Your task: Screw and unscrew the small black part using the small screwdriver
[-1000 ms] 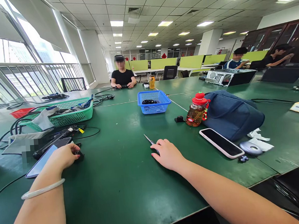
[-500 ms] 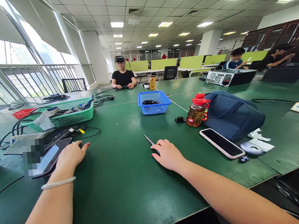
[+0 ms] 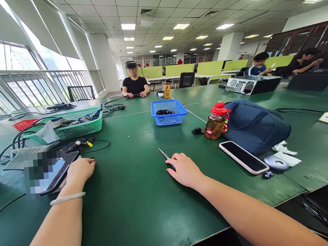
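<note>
My right hand [image 3: 184, 170] rests on the green table with its fingers closed round a pair of scissors [image 3: 163, 152]. The slim metal blades point away and to the left, while most of the dark handle is hidden under my palm. On the left, my left hand [image 3: 80, 170] is closed beside a dark tablet-like device [image 3: 60, 173] with a lit, partly blurred screen. Something small and dark shows at its fingertips, too hidden to name.
A green basket [image 3: 93, 124] with gloves and black cables stands back left. Further off is a blue basket [image 3: 169, 119] holding black items. To the right are a red-lidded bottle [image 3: 213, 124], a navy bag [image 3: 255, 127] and a phone [image 3: 243, 157]. A person [image 3: 134, 83] sits opposite.
My left hand has shifted slightly right, and its thumb has drawn in towards the fingers. The screen device beside it has tilted a little. My right hand and the scissors have stayed put.
</note>
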Demonstrator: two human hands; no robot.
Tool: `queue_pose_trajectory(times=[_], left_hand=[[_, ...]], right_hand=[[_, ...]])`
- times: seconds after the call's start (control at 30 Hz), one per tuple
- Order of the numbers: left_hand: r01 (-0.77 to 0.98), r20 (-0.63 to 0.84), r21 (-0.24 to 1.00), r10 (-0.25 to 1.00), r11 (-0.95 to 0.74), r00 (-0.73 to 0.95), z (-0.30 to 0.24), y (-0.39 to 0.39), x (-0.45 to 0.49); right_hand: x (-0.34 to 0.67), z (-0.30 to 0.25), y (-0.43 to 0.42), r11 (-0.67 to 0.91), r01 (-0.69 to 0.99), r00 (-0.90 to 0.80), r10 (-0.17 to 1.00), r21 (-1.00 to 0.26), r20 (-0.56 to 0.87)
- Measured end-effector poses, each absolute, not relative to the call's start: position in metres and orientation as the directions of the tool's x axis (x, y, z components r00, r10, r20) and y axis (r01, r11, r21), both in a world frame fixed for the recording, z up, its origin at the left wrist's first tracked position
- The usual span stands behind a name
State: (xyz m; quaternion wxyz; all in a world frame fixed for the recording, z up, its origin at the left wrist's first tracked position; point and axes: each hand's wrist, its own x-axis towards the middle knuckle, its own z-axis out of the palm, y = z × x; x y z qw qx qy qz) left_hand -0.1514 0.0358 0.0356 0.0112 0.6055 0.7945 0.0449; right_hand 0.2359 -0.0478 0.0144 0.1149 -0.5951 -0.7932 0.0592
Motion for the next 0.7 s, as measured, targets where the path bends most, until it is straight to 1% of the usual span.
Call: queue_pose_trajectory(times=[0.1, 0.3, 0.43, 0.57, 0.63, 0.7], left_hand=[[0.944, 0.027, 0.064, 0.945, 0.324, -0.326, 0.038, 0.033, -0.15], [0.929, 0.045, 0.176, 0.94, 0.325, -0.337, 0.037, 0.031, -0.147], [0.914, 0.121, 0.277, 0.933, 0.296, -0.339, 0.042, 0.029, -0.146], [0.865, 0.192, 0.355, 0.877, 0.356, -0.44, 0.067, 0.014, -0.137], [0.861, 0.246, 0.347, 0.85, 0.371, -0.466, 0.082, 0.003, -0.13], [0.864, 0.289, 0.301, 0.825, 0.403, -0.485, 0.091, -0.005, -0.124]], right_hand=[[0.236, 0.014, -0.048, 0.284, 0.93, -0.264, 0.958, -0.232, 0.116], [0.237, 0.015, -0.048, 0.277, 0.93, -0.258, 0.96, -0.24, 0.109], [0.236, 0.015, -0.048, 0.277, 0.929, -0.259, 0.96, -0.244, 0.105], [0.236, 0.014, -0.047, 0.283, 0.929, -0.263, 0.958, -0.24, 0.111], [0.236, 0.014, -0.047, 0.282, 0.93, -0.263, 0.958, -0.235, 0.111], [0.236, 0.014, -0.047, 0.282, 0.931, -0.262, 0.959, -0.233, 0.111]])
